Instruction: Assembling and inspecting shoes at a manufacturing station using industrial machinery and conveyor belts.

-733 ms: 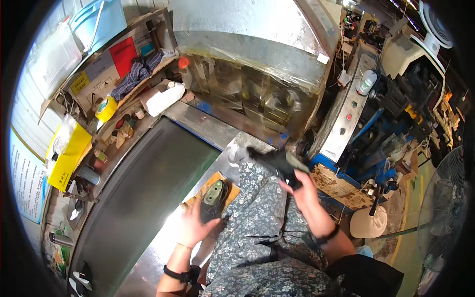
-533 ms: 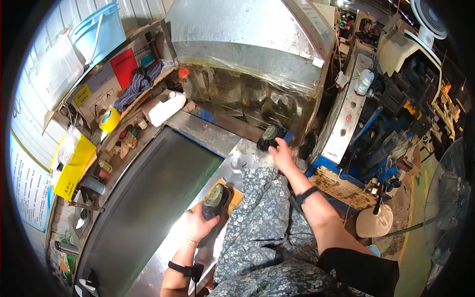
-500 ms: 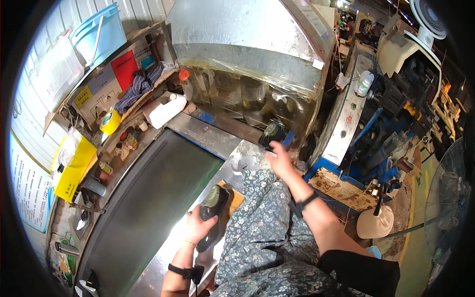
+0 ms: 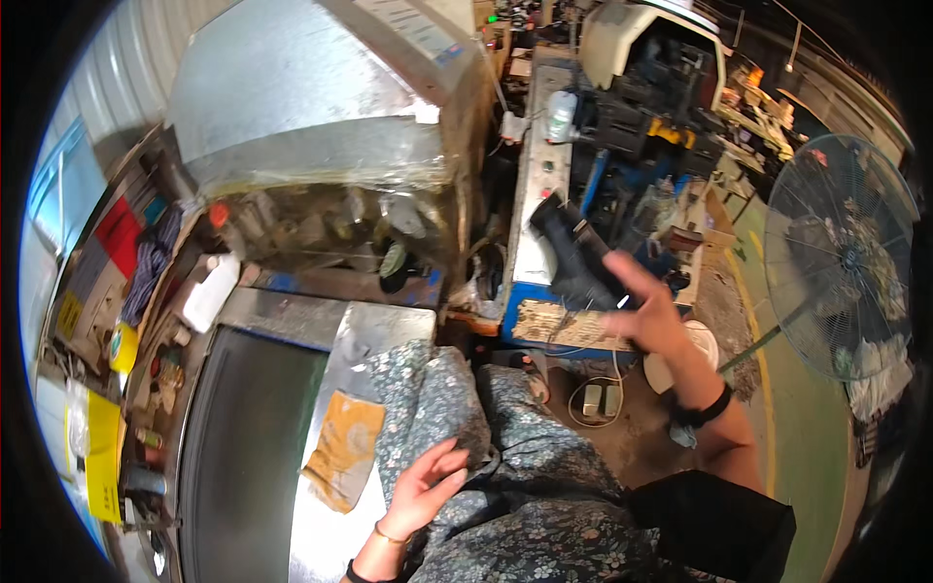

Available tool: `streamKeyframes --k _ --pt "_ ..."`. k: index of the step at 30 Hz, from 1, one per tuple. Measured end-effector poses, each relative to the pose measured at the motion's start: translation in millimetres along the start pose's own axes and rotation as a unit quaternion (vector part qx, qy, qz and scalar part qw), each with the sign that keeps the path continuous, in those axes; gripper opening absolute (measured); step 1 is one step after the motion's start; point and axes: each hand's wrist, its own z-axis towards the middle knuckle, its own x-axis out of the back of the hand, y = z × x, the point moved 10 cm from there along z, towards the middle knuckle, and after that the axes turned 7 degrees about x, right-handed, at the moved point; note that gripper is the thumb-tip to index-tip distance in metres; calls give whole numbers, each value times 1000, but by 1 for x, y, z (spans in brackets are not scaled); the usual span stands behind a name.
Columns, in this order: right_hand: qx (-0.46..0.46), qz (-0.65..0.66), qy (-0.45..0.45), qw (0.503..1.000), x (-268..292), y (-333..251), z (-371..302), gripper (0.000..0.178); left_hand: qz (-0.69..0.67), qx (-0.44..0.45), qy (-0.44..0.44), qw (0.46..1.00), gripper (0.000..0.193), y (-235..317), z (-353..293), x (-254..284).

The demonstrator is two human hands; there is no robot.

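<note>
Now right hand (image 4: 649, 316) swung shoe (image 4: 575, 255) rightward, seemingly.

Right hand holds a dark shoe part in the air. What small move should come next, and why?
Probably lower the dark shoe part onto the blue-edged bench just below. The right hand grips it aloft, while the left hand rests empty on the floral clothing.

The right hand (image 4: 649, 316) and the dark object (image 4: 578, 255) it holds are smeared by motion, so the object's kind cannot be told. The left hand (image 4: 428, 486) is cut off at the wrist by the lower edge. The small clutter on the shelves (image 4: 117, 321) at the left is too small and warped to identify. The standing fan (image 4: 836, 257) fades into the dark rim on the right.
</note>
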Motion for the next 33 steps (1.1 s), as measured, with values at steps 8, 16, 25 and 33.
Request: streamKeyframes --k 8,16,25,33 --pt "-134 -467 177 856 249 69 52 83 42 72 170 982 33 -96 -19 42" --pt "-154 -433 139 877 261 110 98 86 277 88 158 944 33 -69 -15 8" --pt "-175 -558 113 803 199 126 73 69 380 67 167 907 36 -54 -11 0" --pt "-157 -567 130 798 198 124 79 56 463 59 140 873 36 -44 -6 -16"
